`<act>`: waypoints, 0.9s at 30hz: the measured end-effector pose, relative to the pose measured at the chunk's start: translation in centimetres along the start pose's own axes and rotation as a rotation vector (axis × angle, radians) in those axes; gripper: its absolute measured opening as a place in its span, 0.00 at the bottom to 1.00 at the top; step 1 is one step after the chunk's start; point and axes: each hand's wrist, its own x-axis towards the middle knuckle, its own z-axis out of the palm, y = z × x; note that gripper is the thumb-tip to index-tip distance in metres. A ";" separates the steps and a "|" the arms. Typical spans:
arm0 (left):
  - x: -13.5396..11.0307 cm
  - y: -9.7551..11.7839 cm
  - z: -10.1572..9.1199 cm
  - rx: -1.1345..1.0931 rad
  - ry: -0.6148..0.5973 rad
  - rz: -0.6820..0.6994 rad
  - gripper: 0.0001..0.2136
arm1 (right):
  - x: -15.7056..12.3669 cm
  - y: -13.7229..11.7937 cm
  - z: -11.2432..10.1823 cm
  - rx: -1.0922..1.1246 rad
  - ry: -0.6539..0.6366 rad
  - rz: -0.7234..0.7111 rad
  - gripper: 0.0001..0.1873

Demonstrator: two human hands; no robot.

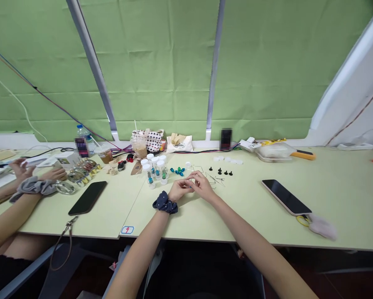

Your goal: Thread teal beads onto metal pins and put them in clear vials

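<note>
My left hand (180, 190), with a dark blue dotted scrunchie (165, 202) at its wrist, meets my right hand (202, 187) above the table. Both have their fingers pinched together at one spot, where a speck of blue shows; what they hold is too small to name. Just beyond lie several shiny blue and green pieces (178, 171). Left of these stand several clear tubes with white caps (155, 167), some with coloured pieces inside. Thin bent metal wires (217, 180) and several small black parts (220, 170) lie to the right of my hands.
White round caps (228, 160) lie farther back. A phone (286, 197) with a fluffy charm is at right, another phone (88, 198) at left. Drink cups (139, 147) and a cloth pouch (179, 143) stand along the back. A co-worker's arms (30, 195) reach in from the left.
</note>
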 end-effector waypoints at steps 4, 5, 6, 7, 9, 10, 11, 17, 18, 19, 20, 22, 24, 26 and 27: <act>0.1 0.1 0.1 -0.060 0.000 0.012 0.12 | 0.2 0.2 -0.1 0.042 0.072 0.022 0.15; 0.1 0.1 0.1 -0.084 0.001 0.010 0.12 | 0.2 0.2 -0.2 0.065 0.101 0.043 0.16; 0.1 0.1 0.0 -0.102 0.007 0.010 0.12 | 0.2 0.3 -0.3 0.096 0.128 0.072 0.17; 0.2 0.1 -0.1 -0.115 0.019 0.013 0.12 | 0.3 0.4 -0.4 0.134 0.148 0.109 0.18; 0.3 -0.1 -0.4 -0.137 0.065 0.027 0.12 | 0.3 0.7 -0.5 0.225 0.141 0.192 0.20; 0.4 -0.2 -0.6 -0.148 0.091 0.033 0.12 | 0.3 0.8 -0.5 0.277 0.108 0.228 0.21; 0.5 -0.3 -0.7 -0.160 0.112 0.039 0.12 | 0.3 0.9 -0.5 0.332 0.062 0.256 0.22; 0.6 -0.3 -0.8 -0.215 0.141 0.045 0.11 | 0.2 1.2 -0.5 0.593 -0.056 0.284 0.24; 0.5 -0.2 -0.8 -0.222 0.149 0.043 0.11 | 0.2 1.3 -0.5 0.607 -0.053 0.285 0.24; 0.5 -0.1 -0.8 -0.225 0.156 0.043 0.12 | 0.2 1.3 -0.5 0.615 -0.051 0.287 0.25; 0.5 -0.1 -0.7 -0.221 0.159 0.045 0.12 | 0.2 1.4 -0.5 0.618 -0.053 0.289 0.25; 0.5 0.0 -0.7 -0.194 0.153 0.052 0.12 | 0.2 1.6 -0.5 0.614 -0.073 0.300 0.23; 0.5 0.1 -0.6 -0.155 0.152 0.059 0.11 | 0.2 1.6 -0.5 0.586 -0.104 0.313 0.23; 0.5 0.1 -0.5 -0.117 0.161 0.070 0.11 | 0.2 1.5 -0.5 0.493 -0.073 0.299 0.24; 0.4 0.1 -0.4 -0.097 0.161 0.075 0.11 | 0.2 1.4 -0.6 0.417 -0.024 0.274 0.26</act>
